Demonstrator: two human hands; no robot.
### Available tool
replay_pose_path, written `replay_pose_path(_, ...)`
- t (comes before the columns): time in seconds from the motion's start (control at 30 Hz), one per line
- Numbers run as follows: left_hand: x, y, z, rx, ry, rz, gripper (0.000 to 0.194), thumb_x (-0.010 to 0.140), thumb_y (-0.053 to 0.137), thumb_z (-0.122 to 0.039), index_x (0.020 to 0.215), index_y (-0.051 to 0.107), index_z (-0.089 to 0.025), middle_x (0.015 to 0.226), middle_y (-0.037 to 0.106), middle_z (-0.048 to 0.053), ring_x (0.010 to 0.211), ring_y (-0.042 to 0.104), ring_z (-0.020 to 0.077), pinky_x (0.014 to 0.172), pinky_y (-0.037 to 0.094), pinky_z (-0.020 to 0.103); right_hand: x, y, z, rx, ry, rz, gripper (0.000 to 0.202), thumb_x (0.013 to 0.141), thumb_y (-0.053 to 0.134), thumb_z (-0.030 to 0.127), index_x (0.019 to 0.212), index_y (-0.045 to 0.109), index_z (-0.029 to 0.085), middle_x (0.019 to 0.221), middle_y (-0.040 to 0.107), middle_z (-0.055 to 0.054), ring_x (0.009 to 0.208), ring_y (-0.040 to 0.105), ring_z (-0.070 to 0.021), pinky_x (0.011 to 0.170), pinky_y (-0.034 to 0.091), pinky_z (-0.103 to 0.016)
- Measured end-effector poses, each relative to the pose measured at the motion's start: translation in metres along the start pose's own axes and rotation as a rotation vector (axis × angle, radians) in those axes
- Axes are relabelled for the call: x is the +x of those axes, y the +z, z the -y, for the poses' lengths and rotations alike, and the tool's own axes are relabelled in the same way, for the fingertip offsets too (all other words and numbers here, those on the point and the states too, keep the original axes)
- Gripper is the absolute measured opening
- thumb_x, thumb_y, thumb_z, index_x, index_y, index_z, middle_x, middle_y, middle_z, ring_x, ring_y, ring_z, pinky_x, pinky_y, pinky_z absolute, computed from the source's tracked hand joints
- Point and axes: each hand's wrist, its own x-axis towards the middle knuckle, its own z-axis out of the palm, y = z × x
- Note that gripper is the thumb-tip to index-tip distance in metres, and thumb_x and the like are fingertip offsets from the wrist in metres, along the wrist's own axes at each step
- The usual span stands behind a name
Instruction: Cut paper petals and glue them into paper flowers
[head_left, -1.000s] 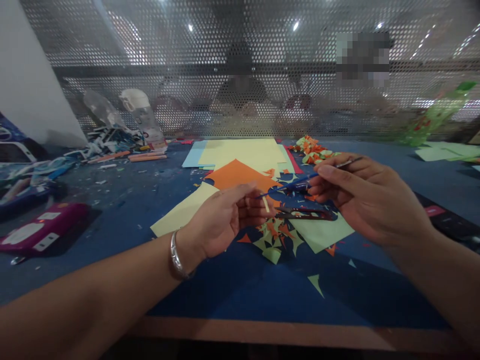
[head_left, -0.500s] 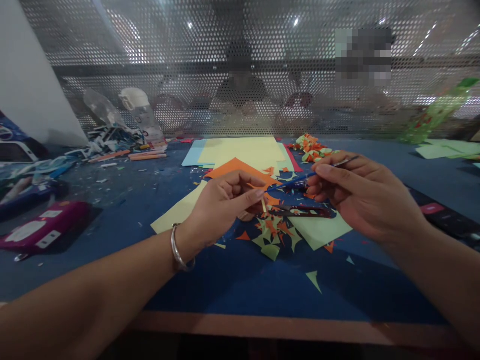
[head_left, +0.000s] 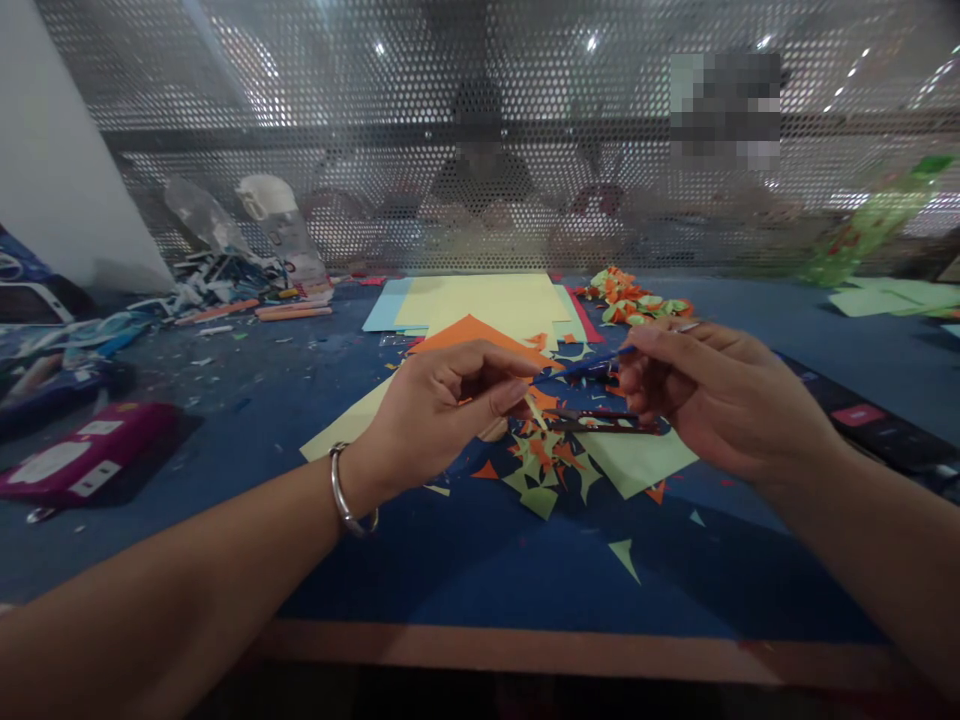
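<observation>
My left hand (head_left: pixel 454 405), a silver bangle at its wrist, pinches a narrow pale yellow paper strip (head_left: pixel 535 411) between thumb and forefinger. My right hand (head_left: pixel 712 395) is closed around a slim blue tool (head_left: pixel 581 366), whose thin end meets my left fingertips. How tool and strip touch is hidden by the fingers. Beneath the hands lie dark thread snips (head_left: pixel 607 424), and a heap of green and orange paper scraps (head_left: pixel 551 460). An orange sheet (head_left: pixel 469 332) lies behind my left hand, with a pale green sheet (head_left: pixel 637 462) below the snips.
Stacked coloured paper (head_left: pixel 480 300) lies at the back, with a pile of curled paper pieces (head_left: pixel 630 295) beside it. To the left are a magenta case (head_left: pixel 90 450) and a white-lidded bottle (head_left: pixel 281 230). A phone (head_left: pixel 862 410) lies right. A perforated metal screen (head_left: pixel 480 140) bounds the table.
My right hand has shifted slightly down, and the rear end of the blue tool shows less. My left hand keeps its pinch, while the yellow strip now slants more.
</observation>
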Motion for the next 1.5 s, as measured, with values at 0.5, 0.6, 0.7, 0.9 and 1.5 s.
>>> replay_pose_path(0.5,0.003,-0.005,0.015,-0.201,-0.229,0.143,0.021,0.075,0.084,-0.024,0.093,0.077,-0.017,0.077,0.077,0.003,0.070,0.071,0.0126,0.064,0.054,0.021,0.001,-0.001,-0.001,-0.052,0.065,0.069,0.023,0.073,0.083,0.033,0.065,0.068,0.018,0.060,0.065,0.001,0.047,0.059,-0.0084,0.046,0.049,-0.020)
replay_pose_path(0.6,0.003,-0.006,0.013,-0.201,-0.228,0.146,0.023,0.074,0.086,-0.024,0.094,0.076,-0.017,0.078,0.076,0.003,0.073,0.072,0.0125,0.068,0.055,0.021,0.002,-0.002,-0.001,-0.051,0.067,0.082,0.025,0.073,0.084,0.032,0.063,0.066,0.018,0.060,0.065,0.001,0.047,0.059,-0.0082,0.046,0.049,-0.020)
replay_pose_path(0.7,0.003,-0.008,0.010,-0.203,-0.218,0.163,0.030,0.075,0.085,-0.025,0.101,0.074,-0.017,0.080,0.076,0.003,0.074,0.072,0.0127,0.070,0.056,0.022,0.003,-0.003,-0.001,-0.042,0.053,0.101,0.025,0.072,0.085,0.033,0.064,0.067,0.017,0.060,0.065,0.001,0.047,0.059,-0.0079,0.045,0.048,-0.019)
replay_pose_path(0.9,0.004,-0.011,0.005,-0.254,-0.181,0.209,0.040,0.078,0.084,-0.025,0.115,0.068,-0.017,0.081,0.076,0.001,0.075,0.072,0.0119,0.072,0.056,0.021,0.005,-0.005,-0.003,-0.005,0.031,0.116,0.025,0.073,0.086,0.031,0.064,0.067,0.017,0.061,0.066,0.001,0.047,0.059,-0.0075,0.040,0.044,-0.016)
replay_pose_path(1.5,0.005,-0.012,0.009,-0.225,-0.270,0.133,0.026,0.075,0.084,-0.025,0.092,0.069,-0.014,0.074,0.074,0.002,0.065,0.068,0.0127,0.067,0.054,0.027,0.003,-0.001,-0.006,0.040,0.102,0.165,0.030,0.067,0.091,0.037,0.072,0.069,0.018,0.059,0.067,0.002,0.047,0.060,-0.0077,0.047,0.051,-0.017)
